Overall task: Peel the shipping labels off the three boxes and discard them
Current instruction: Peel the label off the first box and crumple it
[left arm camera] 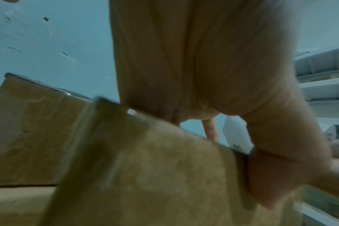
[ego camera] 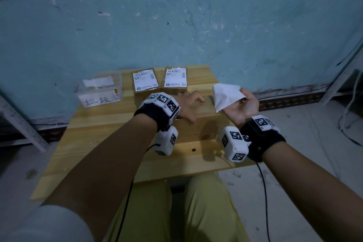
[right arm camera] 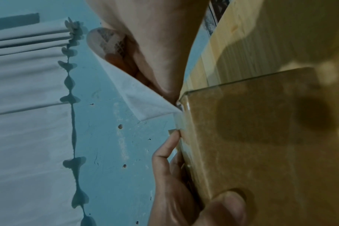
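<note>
Three brown cardboard boxes stand on the wooden table (ego camera: 102, 135). The two at the back (ego camera: 146, 92) (ego camera: 174, 89) each carry a white shipping label on top. My left hand (ego camera: 186, 104) grips the near box (ego camera: 206, 116), fingers on its bare top and thumb down its front side (right arm camera: 224, 206). My right hand (ego camera: 243, 98) is raised palm-up just right of that box and pinches a peeled white label (ego camera: 225, 96), blank side up. In the right wrist view the label (right arm camera: 145, 105) hangs free beside the box corner (right arm camera: 261, 137).
A clear plastic bin (ego camera: 117, 81) with a handwritten sign and a white scrap inside stands at the table's back left. A blue wall rises right behind the table. Metal shelving (ego camera: 21, 124) flanks the left; cables (ego camera: 349, 124) lie on the floor at the right.
</note>
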